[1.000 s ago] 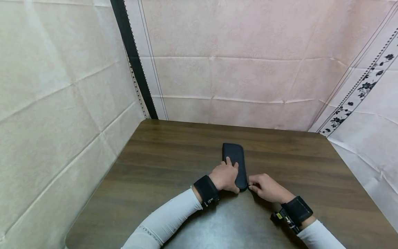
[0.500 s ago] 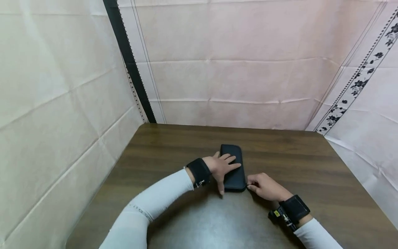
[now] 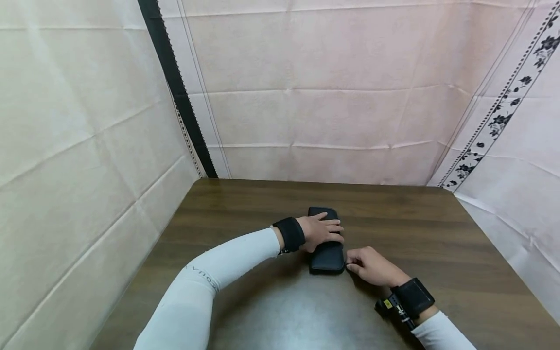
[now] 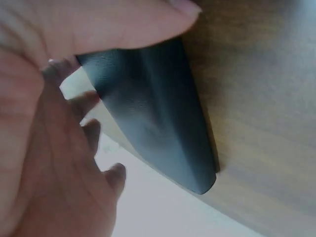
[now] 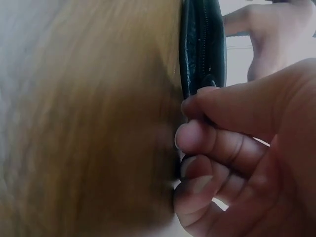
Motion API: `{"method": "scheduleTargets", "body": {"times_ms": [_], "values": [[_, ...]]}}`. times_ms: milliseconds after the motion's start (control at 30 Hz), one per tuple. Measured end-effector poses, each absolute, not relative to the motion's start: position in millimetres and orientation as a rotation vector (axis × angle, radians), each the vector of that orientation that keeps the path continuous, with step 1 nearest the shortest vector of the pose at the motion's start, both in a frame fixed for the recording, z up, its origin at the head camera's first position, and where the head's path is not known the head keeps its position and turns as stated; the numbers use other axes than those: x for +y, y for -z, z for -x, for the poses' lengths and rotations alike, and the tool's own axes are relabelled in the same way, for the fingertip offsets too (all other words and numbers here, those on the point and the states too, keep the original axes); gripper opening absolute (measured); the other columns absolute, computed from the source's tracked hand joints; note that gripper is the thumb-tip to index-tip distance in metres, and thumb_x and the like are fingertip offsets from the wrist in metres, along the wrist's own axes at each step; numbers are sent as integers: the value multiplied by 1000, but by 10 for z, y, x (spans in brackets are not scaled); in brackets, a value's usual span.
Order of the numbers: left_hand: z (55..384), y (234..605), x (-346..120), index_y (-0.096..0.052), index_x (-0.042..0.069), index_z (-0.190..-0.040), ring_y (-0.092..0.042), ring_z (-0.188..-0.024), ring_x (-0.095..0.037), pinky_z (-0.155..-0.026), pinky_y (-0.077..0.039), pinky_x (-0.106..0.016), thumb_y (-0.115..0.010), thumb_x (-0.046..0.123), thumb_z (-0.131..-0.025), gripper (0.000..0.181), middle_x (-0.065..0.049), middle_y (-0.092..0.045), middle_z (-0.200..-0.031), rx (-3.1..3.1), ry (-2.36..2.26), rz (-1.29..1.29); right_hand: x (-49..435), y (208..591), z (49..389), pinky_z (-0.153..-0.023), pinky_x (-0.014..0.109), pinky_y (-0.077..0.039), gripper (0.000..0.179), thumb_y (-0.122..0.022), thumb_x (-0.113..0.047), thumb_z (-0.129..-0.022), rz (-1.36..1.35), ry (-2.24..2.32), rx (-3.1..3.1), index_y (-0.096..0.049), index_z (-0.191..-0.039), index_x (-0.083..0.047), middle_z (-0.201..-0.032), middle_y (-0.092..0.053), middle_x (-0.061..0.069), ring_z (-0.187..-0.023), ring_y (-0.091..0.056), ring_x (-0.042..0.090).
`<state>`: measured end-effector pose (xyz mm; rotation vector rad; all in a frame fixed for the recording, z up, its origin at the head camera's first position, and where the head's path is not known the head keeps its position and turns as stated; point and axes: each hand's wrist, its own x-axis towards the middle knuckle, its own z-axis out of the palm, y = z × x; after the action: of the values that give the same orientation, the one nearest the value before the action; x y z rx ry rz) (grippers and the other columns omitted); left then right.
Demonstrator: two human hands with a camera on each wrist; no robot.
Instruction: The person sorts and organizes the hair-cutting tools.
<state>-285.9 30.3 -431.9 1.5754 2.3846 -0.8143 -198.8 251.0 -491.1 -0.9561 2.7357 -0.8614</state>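
Note:
A black zippered case, long with rounded corners, lies flat on the wooden table. Across its top rests my left hand, its fingers spread and reaching to the right edge. In the left wrist view the thumb crosses over the case. My right hand is at the near right corner, thumb and index finger pinched together. The right wrist view shows the zipper running along the case's side down to these fingertips, which pinch its pull; the pull is mostly hidden.
The brown wooden table extends on every side of the case. Pale cloth hangs behind its far edge, with more cloth at left and right. Each wrist wears a black band.
My left hand has shifted from the case's near end, lifting and turning, to lie across its middle. The right hand stays pinching at the near right corner.

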Motion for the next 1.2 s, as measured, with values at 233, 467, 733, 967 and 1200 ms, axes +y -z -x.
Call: {"method": "scheduleTargets", "body": {"times_ms": [233,467,733,967,1200], "values": [[2947,4362,328,-23,40,-164,-6,-164,-17,-132,-11,-48,-74,27,-95,87,12,-17,-174,2416,771,-1580,2531,4947,2014,-56,20,-39,25,-66,-7,-100,971,879,2789,-61,-78,-17,-67,-48,-14,-58,-44,-3],[3036,4379,293,-31,39,-160,-26,-157,-16,-131,-13,-48,-89,44,-79,100,6,-34,-165,2463,641,-1498,2563,4969,2102,-57,22,-40,23,-66,-5,-99,891,860,2841,-63,-78,-15,-68,-51,-11,-59,-45,0],[3127,4440,204,-39,35,-158,-47,-139,-18,-128,-25,-43,-78,74,-76,99,3,-49,-148,2545,560,-1479,2656,4898,2369,-58,23,-41,21,-64,-3,-99,816,808,2854,-64,-80,-13,-70,-53,-7,-60,-47,4],[3154,4505,172,-39,29,-158,-50,-128,-17,-115,-41,-33,-65,86,-77,103,0,-50,-146,2651,501,-1369,2707,4809,2683,-59,26,-44,20,-62,-4,-101,708,787,2840,-67,-83,-11,-72,-60,-2,-63,-52,9],[3145,4606,242,-39,26,-159,-50,-124,-21,-104,-49,-36,-64,89,-74,108,-4,-50,-148,2735,370,-1147,2749,4810,3000,-55,30,-51,20,-63,-5,-102,676,852,2789,-70,-85,-12,-74,-63,2,-61,-58,15]]}}
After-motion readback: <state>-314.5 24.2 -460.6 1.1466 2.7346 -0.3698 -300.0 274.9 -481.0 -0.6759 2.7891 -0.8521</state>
